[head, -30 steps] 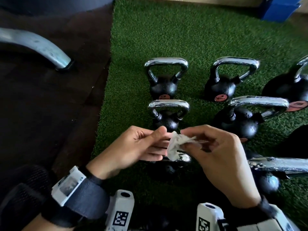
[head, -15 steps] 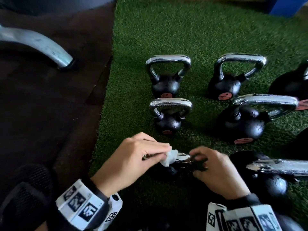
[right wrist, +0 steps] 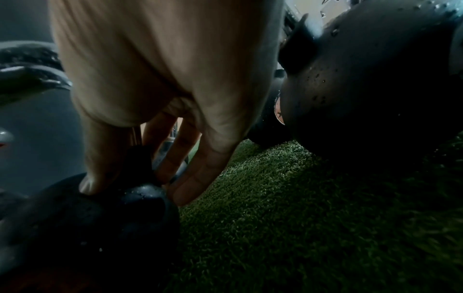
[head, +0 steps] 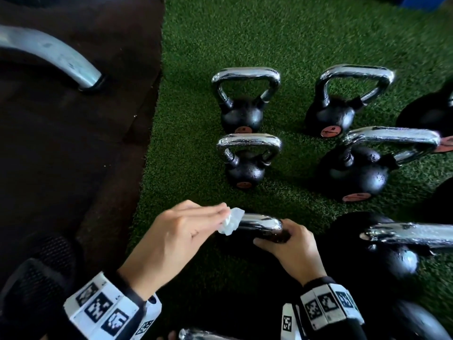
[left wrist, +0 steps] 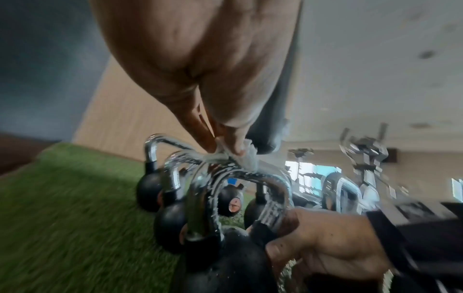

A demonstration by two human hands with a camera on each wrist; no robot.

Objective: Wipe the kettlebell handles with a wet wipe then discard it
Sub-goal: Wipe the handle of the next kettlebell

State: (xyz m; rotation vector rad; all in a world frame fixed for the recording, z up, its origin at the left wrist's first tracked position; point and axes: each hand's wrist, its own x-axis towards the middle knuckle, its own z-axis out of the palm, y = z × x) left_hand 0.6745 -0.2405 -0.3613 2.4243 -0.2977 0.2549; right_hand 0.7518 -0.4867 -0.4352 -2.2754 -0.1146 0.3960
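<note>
A small black kettlebell with a chrome handle (head: 262,223) stands on the green turf closest to me. My left hand (head: 186,231) pinches a crumpled white wet wipe (head: 231,220) and presses it on the handle's left end; the left wrist view shows the wipe (left wrist: 240,156) draped over the handle's top (left wrist: 250,174). My right hand (head: 291,246) grips the kettlebell at the right foot of the handle. In the right wrist view its fingers (right wrist: 190,178) curl round the black body (right wrist: 105,228).
Several more chrome-handled kettlebells stand on the turf (head: 196,119): two smaller ones (head: 245,158) in line behind mine, bigger ones (head: 358,168) to the right. Dark rubber flooring (head: 73,155) with a grey metal machine leg (head: 49,52) lies left. A blue box (head: 421,1) sits far back.
Both hands came down from holding the wipe in the air. The left hand now rubs the wipe on the nearest handle, and the right hand let go of the wipe and took the kettlebell.
</note>
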